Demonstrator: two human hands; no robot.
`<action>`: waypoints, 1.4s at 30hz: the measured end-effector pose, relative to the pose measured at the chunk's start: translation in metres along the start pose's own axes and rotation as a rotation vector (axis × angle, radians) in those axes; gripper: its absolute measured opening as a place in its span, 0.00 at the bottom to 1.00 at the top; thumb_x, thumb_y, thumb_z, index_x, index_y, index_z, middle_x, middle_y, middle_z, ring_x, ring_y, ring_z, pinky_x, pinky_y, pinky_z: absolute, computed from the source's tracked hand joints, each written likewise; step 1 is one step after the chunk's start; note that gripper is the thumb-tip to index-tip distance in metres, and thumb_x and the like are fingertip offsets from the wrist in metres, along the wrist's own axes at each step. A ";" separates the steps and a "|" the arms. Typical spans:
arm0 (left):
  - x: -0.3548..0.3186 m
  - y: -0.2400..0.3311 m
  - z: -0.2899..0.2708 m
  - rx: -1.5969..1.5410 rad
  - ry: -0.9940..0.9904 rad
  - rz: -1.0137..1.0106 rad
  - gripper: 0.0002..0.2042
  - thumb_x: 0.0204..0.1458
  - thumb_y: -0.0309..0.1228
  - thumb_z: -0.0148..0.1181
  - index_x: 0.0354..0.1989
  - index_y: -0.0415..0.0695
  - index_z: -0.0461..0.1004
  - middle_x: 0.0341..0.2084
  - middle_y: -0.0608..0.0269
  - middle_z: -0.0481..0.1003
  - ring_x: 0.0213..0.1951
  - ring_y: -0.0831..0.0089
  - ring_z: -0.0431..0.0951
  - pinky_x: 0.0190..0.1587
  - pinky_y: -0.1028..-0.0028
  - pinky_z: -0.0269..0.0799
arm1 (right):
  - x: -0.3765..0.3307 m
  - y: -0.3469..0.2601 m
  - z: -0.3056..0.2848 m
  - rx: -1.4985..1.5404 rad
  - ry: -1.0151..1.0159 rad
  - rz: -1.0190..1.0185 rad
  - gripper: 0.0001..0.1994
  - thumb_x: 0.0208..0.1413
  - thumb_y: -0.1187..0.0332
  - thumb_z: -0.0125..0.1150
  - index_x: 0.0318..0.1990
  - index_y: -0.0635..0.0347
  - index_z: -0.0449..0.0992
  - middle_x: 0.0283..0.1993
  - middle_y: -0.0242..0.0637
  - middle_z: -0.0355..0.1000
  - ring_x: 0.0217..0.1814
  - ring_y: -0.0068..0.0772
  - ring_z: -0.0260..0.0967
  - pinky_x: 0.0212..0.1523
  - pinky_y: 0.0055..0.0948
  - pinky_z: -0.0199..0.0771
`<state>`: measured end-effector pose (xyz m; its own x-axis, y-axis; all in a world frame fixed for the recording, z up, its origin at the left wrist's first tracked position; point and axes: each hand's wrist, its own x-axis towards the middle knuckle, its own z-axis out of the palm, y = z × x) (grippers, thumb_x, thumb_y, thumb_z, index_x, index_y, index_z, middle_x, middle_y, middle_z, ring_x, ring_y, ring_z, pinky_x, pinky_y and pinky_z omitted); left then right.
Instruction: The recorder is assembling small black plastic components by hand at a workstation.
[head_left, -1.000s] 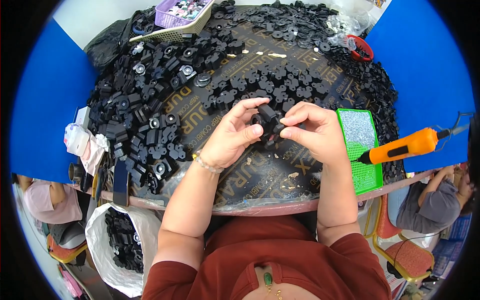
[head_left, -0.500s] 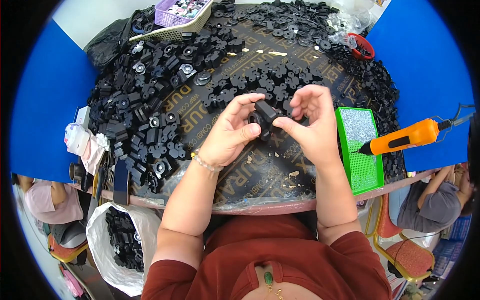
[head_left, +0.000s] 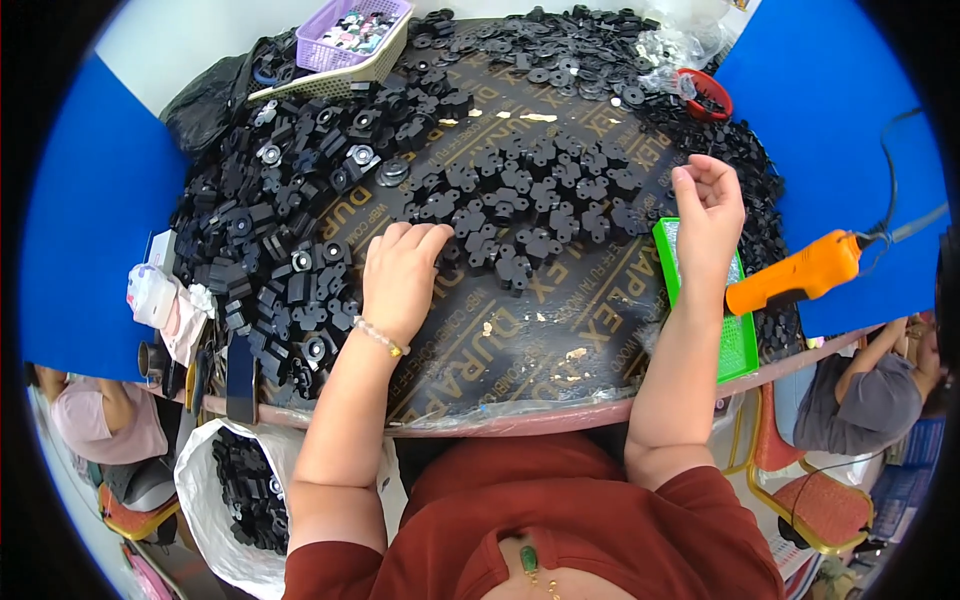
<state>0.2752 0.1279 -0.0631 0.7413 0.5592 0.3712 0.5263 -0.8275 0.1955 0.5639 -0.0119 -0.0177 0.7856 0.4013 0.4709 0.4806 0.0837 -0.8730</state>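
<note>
My left hand (head_left: 405, 280) is palm down over the table, between the heaped black housings (head_left: 240, 225) on the left and a cluster of flat-faced black parts (head_left: 530, 200) in the middle. Its fingers bend downward and their tips are hidden, so a grip cannot be made out. My right hand (head_left: 710, 200) is raised over the far end of the green tray (head_left: 735, 350), fingers curled in and thumb against them. Whatever lies between those fingers is too small or hidden. Beside the right wrist hangs an orange electric screwdriver (head_left: 800, 272), its tip behind the forearm.
Black discs (head_left: 570, 60) and small black pieces (head_left: 750, 160) cover the far and right sides. A red bowl (head_left: 722, 108), stacked baskets (head_left: 385, 70) and a dark phone (head_left: 241, 380) stand around the rim. A white sack (head_left: 195, 480) stands below left. People sit at both sides.
Both hands have parted from the dark part they held together. The left moved left and the right moved right over the tray. The screwdriver shifted slightly, and the whole view tilted a little.
</note>
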 end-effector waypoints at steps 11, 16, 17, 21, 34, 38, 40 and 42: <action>0.010 0.001 -0.012 -0.139 0.024 -0.080 0.20 0.41 0.18 0.59 0.47 0.43 0.71 0.54 0.50 0.66 0.56 0.50 0.66 0.60 0.60 0.65 | 0.086 0.067 -0.021 -1.040 -0.077 0.117 0.18 0.58 0.67 0.54 0.56 0.52 0.73 0.55 0.47 0.71 0.57 0.54 0.68 0.56 0.48 0.70; 0.039 -0.048 -0.020 0.170 0.027 -0.121 0.17 0.47 0.24 0.58 0.48 0.45 0.72 0.52 0.48 0.70 0.54 0.51 0.70 0.52 0.58 0.74 | 0.118 0.149 -0.017 -1.273 -0.388 0.526 0.22 0.64 0.66 0.43 0.64 0.43 0.66 0.70 0.43 0.57 0.72 0.56 0.52 0.66 0.52 0.59; 0.044 -0.067 -0.022 0.238 -0.055 -0.198 0.15 0.49 0.25 0.57 0.47 0.45 0.72 0.48 0.49 0.71 0.52 0.52 0.72 0.48 0.58 0.76 | 0.113 0.149 -0.008 -1.261 -0.404 0.526 0.21 0.64 0.66 0.43 0.64 0.44 0.67 0.70 0.43 0.58 0.72 0.54 0.54 0.66 0.53 0.59; 0.059 -0.139 -0.016 0.343 -0.049 -0.346 0.22 0.48 0.26 0.62 0.54 0.49 0.70 0.44 0.52 0.73 0.49 0.52 0.75 0.48 0.59 0.77 | 0.102 0.124 0.002 -1.269 -0.407 0.449 0.19 0.64 0.66 0.43 0.60 0.49 0.70 0.65 0.45 0.66 0.68 0.50 0.63 0.65 0.57 0.57; 0.086 -0.074 -0.030 -0.891 -0.090 -0.520 0.23 0.48 0.26 0.65 0.53 0.37 0.66 0.38 0.52 0.76 0.41 0.64 0.80 0.40 0.68 0.79 | 0.030 -0.015 0.028 -0.157 -0.571 0.037 0.12 0.54 0.74 0.57 0.46 0.61 0.79 0.32 0.31 0.75 0.32 0.19 0.69 0.35 0.22 0.70; 0.060 0.013 -0.030 -1.606 -0.027 -0.515 0.20 0.53 0.22 0.59 0.54 0.40 0.63 0.45 0.54 0.72 0.42 0.65 0.79 0.39 0.71 0.79 | -0.023 -0.056 0.032 0.147 -0.914 0.095 0.12 0.53 0.77 0.60 0.45 0.61 0.78 0.35 0.24 0.71 0.36 0.13 0.67 0.36 0.17 0.68; 0.043 0.032 -0.012 -1.552 0.019 -0.451 0.21 0.52 0.21 0.61 0.54 0.41 0.62 0.47 0.58 0.72 0.43 0.72 0.76 0.41 0.72 0.77 | -0.035 -0.068 0.031 0.021 -1.047 -0.001 0.13 0.48 0.78 0.63 0.43 0.60 0.79 0.36 0.26 0.72 0.35 0.15 0.67 0.34 0.18 0.68; 0.030 0.043 -0.002 -1.583 -0.090 -0.423 0.21 0.55 0.22 0.60 0.55 0.40 0.60 0.47 0.60 0.72 0.45 0.77 0.73 0.43 0.77 0.74 | -0.046 -0.061 0.034 -0.035 -1.004 -0.143 0.13 0.49 0.78 0.63 0.44 0.60 0.78 0.38 0.29 0.73 0.34 0.19 0.68 0.35 0.19 0.70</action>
<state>0.3191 0.1086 -0.0417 0.7142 0.6998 0.0137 -0.1977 0.1829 0.9631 0.4856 -0.0045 0.0094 0.0367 0.9721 0.2318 0.5685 0.1705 -0.8049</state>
